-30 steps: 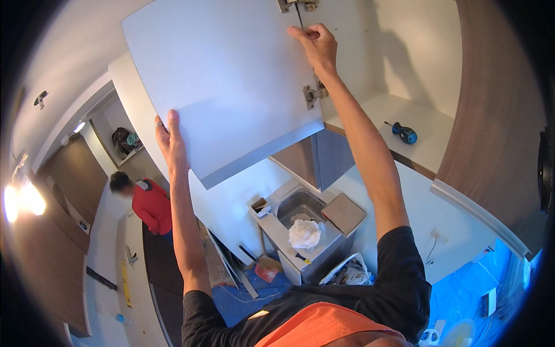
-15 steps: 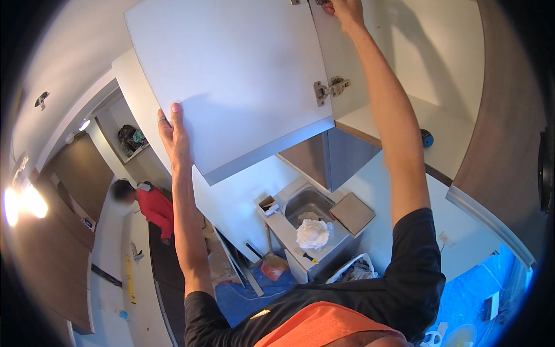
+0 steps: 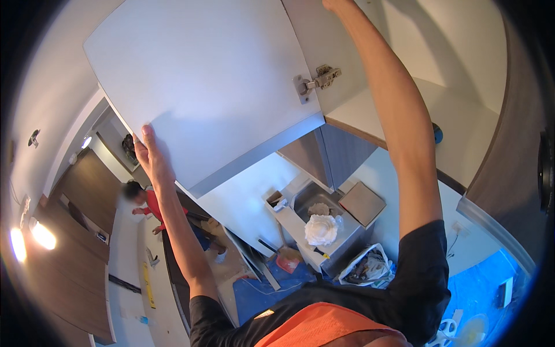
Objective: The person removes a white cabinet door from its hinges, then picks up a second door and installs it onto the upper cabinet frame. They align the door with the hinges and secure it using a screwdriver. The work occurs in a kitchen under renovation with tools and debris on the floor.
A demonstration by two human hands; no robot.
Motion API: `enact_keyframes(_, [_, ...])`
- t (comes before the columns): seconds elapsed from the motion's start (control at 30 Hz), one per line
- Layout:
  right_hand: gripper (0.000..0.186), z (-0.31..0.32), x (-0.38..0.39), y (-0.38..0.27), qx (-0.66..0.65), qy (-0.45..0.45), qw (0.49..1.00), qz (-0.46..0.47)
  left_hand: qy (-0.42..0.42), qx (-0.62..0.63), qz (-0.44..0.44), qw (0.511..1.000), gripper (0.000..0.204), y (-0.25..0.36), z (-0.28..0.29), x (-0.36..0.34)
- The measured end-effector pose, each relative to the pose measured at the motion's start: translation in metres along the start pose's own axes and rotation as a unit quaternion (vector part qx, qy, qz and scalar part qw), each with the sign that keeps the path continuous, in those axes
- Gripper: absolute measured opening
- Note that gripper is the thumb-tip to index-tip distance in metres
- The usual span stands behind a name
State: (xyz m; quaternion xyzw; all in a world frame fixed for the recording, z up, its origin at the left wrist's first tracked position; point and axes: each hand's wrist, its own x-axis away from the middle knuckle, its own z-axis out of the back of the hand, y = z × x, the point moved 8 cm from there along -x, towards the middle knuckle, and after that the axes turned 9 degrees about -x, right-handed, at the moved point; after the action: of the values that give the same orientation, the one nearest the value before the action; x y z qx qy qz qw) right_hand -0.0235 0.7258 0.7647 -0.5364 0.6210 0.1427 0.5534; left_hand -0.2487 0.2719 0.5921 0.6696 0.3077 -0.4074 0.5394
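Observation:
A white cabinet door (image 3: 214,69) stands swung out from an overhead cabinet (image 3: 462,110). My left hand (image 3: 152,161) grips its free edge low down, thumb on the white inner face and fingers curled behind. A metal hinge (image 3: 315,82) joins the door's lower part to the cabinet side. Raised inside the cabinet, my right arm reaches to the top of the picture. Only a sliver of my right hand (image 3: 333,4) shows there, and its fingers are cut off by the upper edge. A dark teal round thing (image 3: 437,133) sits on the cabinet floor beside my right arm.
Below stands a counter with a sink (image 3: 300,199), a crumpled white bundle (image 3: 322,230) and a square flat-topped box (image 3: 362,203). A filled white bag (image 3: 370,266) and a red dustpan (image 3: 288,262) are lower down. A person in red (image 3: 155,205) stands at left, near a yellow level (image 3: 149,283).
My view has shifted, so the door and left hand sit further left and the right hand has mostly left the top edge. My left hand keeps its grip. The person in red has turned and raised a hand.

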Motion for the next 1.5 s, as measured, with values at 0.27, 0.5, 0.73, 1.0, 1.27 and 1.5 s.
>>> enact_keyframes(0.27, [0.035, -0.004, -0.001, -0.011, 0.027, -0.080, 0.994, -0.063, 0.025, -0.056, 0.036, 0.997, 0.065, 0.004, 0.011, 0.006])
enact_keyframes(0.5, [0.039, -0.012, 0.002, -0.027, 0.090, -0.107, 0.989, -0.057, 0.039, -0.072, 0.038, 0.996, 0.061, 0.009, 0.014, 0.009])
enact_keyframes(0.73, [0.034, -0.019, 0.005, -0.035, 0.136, -0.132, 0.981, -0.046, 0.072, -0.133, 0.024, 0.988, 0.060, 0.052, 0.013, 0.032])
enact_keyframes(1.0, [0.036, -0.019, -0.012, -0.030, 0.172, -0.138, 0.971, -0.090, 0.060, -0.137, 0.000, 0.989, 0.059, 0.089, 0.003, 0.047])
enact_keyframes(1.27, [0.038, -0.004, -0.020, -0.014, 0.161, -0.173, 0.968, -0.078, 0.020, -0.096, -0.011, 0.995, 0.069, 0.092, 0.005, 0.044])
enact_keyframes(1.5, [0.042, 0.033, -0.053, -0.031, 0.232, 0.237, 0.932, 0.150, 0.025, -0.115, -0.001, 0.993, 0.070, 0.098, 0.007, 0.052])
